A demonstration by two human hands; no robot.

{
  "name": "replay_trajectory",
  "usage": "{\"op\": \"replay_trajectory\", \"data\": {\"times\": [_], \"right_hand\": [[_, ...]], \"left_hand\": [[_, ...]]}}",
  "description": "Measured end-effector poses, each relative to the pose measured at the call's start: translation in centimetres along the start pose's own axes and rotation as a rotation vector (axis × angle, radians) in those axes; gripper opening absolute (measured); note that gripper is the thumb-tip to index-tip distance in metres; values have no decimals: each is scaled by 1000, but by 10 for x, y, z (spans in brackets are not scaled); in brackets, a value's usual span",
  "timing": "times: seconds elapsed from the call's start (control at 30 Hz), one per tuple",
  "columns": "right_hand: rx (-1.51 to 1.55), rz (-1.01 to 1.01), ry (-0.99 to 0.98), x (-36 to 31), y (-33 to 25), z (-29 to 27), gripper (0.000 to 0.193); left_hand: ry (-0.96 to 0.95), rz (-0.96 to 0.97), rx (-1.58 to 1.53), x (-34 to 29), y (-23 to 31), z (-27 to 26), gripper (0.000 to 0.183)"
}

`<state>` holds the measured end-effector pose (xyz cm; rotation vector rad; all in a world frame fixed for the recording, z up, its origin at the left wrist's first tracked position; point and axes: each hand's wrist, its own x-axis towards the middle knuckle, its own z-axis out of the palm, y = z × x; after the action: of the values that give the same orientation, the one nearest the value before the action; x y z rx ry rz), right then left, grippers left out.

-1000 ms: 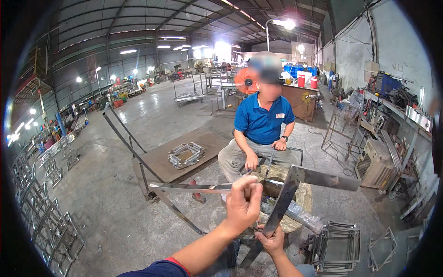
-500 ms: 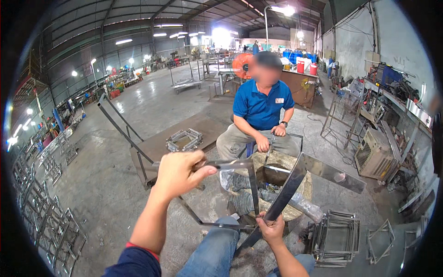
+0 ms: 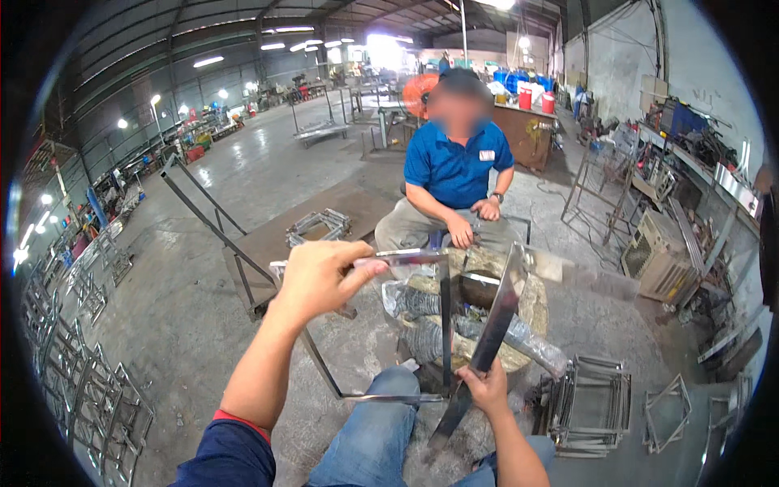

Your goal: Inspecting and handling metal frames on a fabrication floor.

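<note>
My left hand point(image 3: 323, 280) is closed around the top bar of a thin square metal frame point(image 3: 445, 325), holding it upright before me. A large L-shaped steel square point(image 3: 492, 333) is gripped in my right hand point(image 3: 487, 385), low on its thick leg. That leg leans beside the frame's right bar, and its lower end passes close to the frame's bottom corner; whether they touch I cannot tell. The wide, blurred blade of the square points away to the right. Below both, my jeans-covered knee point(image 3: 377, 422) shows.
Across from me a co-worker in a blue shirt point(image 3: 454, 162) sits behind a sack-covered stand point(image 3: 531, 316) with plastic-wrapped rolls point(image 3: 535, 349). A low metal platform point(image 3: 268, 231) bears stacked frames point(image 3: 320, 226). More frames point(image 3: 588, 406) lean at right; others point(image 3: 89, 381) fill the left.
My left hand and the frame have risen slightly. The square has also been lifted and turned a little, with my right hand still on it. The co-worker's hands have shifted slightly.
</note>
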<state>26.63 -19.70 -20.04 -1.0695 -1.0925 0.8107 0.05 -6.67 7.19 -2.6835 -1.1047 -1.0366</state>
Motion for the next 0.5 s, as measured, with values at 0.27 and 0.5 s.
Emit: {"op": "replay_trajectory", "data": {"times": [0.27,0.5], "right_hand": [[-61,-73,116,11,-4,15,28],[-317,-208,10,17,-32,11,37]], "left_hand": [[-59,-28,-67,11,3,21,34],[47,90,93,20,7,41,40]]}}
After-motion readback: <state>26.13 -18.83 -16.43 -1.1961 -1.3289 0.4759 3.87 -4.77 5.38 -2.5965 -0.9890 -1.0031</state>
